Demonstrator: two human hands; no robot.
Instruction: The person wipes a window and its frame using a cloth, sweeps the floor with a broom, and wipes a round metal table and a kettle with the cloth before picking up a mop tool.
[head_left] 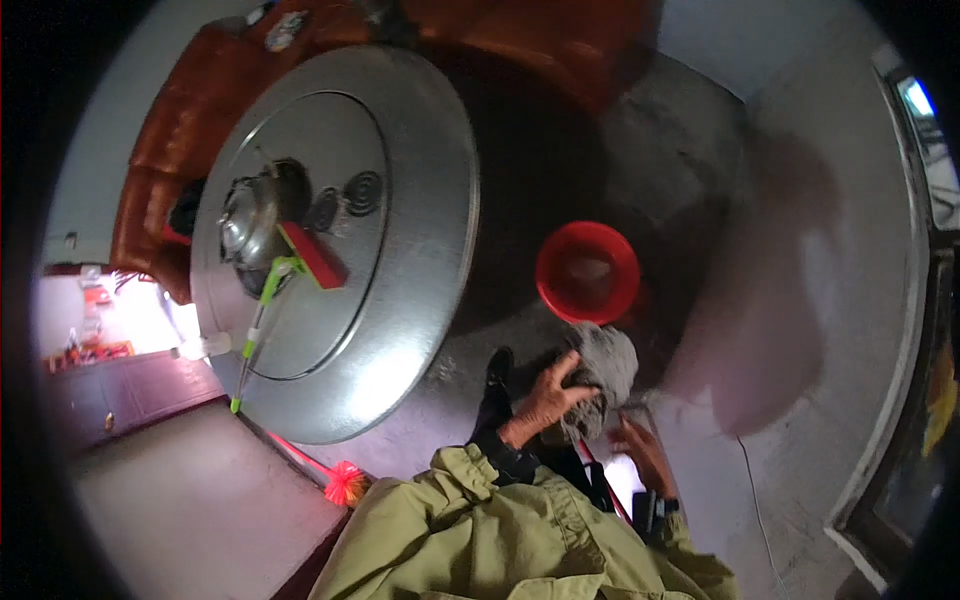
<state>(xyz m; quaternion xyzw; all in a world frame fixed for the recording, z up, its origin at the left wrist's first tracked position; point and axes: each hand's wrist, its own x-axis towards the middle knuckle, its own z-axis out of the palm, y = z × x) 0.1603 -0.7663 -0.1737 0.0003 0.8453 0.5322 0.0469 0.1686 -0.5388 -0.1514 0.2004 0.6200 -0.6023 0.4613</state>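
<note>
A dim grey floor [650, 200] surrounds a round red plastic basin [585, 308]; a pale wall [850, 250] rises to the basin's right, and a brown leather sofa [170, 170] stands beyond it, far left. Left of the basin, a large round silvery metal table [430, 230] bears a shiny metal kettle [240, 230]. Just on the basin's near side, the left hand [548, 403] grips and partly covers a shaggy grey cloth bundle [608, 360]; the right hand [643, 455] is apart, fingers loosely spread, contact unclear.

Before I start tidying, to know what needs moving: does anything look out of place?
Yes: a green-handled tool lies on the round metal table, its red head beside the kettle. It looks like a cleaning tool, so it seems odd there.
</note>
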